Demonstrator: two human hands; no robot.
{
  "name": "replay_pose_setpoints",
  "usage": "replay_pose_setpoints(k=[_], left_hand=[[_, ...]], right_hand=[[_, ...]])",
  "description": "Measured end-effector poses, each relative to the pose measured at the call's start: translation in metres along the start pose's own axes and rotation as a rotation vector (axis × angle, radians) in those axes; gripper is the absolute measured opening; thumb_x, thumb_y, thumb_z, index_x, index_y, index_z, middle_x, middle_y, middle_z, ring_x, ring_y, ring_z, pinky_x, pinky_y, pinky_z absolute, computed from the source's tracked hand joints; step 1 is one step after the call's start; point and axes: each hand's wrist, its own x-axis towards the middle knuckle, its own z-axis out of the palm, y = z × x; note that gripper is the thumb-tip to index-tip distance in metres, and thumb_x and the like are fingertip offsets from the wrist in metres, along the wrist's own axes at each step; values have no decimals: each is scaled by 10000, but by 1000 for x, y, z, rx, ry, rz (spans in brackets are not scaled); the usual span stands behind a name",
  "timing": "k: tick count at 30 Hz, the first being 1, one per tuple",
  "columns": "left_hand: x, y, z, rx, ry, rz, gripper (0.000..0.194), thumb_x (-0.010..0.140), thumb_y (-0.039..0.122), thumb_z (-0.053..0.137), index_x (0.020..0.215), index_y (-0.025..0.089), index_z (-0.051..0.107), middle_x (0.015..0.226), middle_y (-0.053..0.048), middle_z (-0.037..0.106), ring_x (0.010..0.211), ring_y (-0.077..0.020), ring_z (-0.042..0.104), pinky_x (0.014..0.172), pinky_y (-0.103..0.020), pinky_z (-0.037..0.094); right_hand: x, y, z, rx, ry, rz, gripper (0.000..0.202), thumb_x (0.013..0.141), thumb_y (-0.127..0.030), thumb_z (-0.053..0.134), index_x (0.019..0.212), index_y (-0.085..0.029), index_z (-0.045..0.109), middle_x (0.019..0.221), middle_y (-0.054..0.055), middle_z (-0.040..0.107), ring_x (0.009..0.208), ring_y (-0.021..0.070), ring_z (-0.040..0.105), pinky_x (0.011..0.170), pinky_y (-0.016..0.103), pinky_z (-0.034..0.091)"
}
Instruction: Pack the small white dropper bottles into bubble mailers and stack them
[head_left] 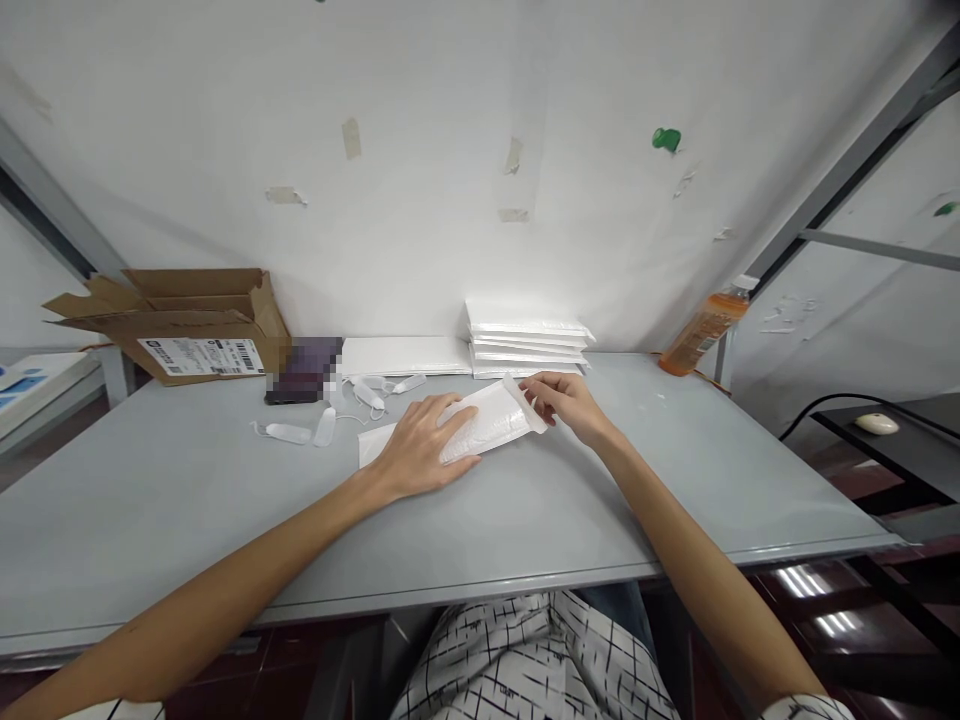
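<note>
A white bubble mailer (489, 418) lies slanted on the grey table, its flap end to the right. Across its left part rests my left hand (426, 442), palm down with fingers stretched out and thumb apart, covering part of the mailer. My right hand (559, 400) has its fingers bent together at the flap edge, pinching it. Several small white plastic pieces with thin loops (367, 396) are scattered to the left of the mailer. Behind it stands a stack of white bubble mailers (529, 340), beside a flat white mailer pile (405, 356).
An open cardboard box (202, 330) with a label stands at the back left, next to a dark pixelated object (304, 370). An orange drink bottle (705, 330) leans at the back right. A white mouse (876, 424) sits on a dark shelf beyond the table (712, 480).
</note>
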Motion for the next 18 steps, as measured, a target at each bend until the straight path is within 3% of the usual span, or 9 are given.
replay_pose_setpoints(k=[4, 7, 13, 16, 18], left_hand=[[-1, 0, 2, 14, -62, 29, 556, 868, 520, 600, 1299, 171, 564, 1354, -182, 512, 1191, -333, 508, 967, -510, 442], [-1, 0, 3, 17, -112, 50, 565, 887, 555, 565, 1314, 185, 561, 1374, -180, 503, 1221, -330, 488, 986, -508, 432], [-2, 2, 1, 0, -126, 62, 502, 967, 521, 446, 1335, 197, 555, 1411, -171, 478, 1297, -327, 435, 1038, -511, 397], [-2, 3, 1, 45, -129, 60, 574, 925, 564, 500, 1351, 182, 548, 1423, -201, 448, 1278, -355, 440, 1017, -529, 405], [-3, 3, 1, 58, -131, 60, 616, 890, 575, 549, 1355, 170, 543, 1409, -209, 458, 1248, -361, 460, 998, -532, 418]], right_hand=[[0, 4, 3, -41, -89, 12, 346, 779, -481, 666, 893, -157, 708, 791, 44, 647, 540, 96, 520, 453, 237, 364], [0, 10, 6, -109, -149, 23, 327, 770, -449, 679, 910, -156, 712, 737, 25, 633, 543, 100, 521, 476, 240, 380], [0, 12, 11, -154, -94, 61, 529, 740, -399, 726, 1204, -174, 613, 766, 3, 628, 503, 100, 506, 450, 248, 388], [-1, 10, 11, -256, -135, 102, 379, 790, -463, 671, 986, -139, 701, 638, -9, 585, 459, 89, 451, 441, 247, 343], [-3, 7, 11, -286, -167, 81, 382, 821, -503, 629, 879, -136, 717, 601, -10, 566, 464, 88, 448, 445, 243, 329]])
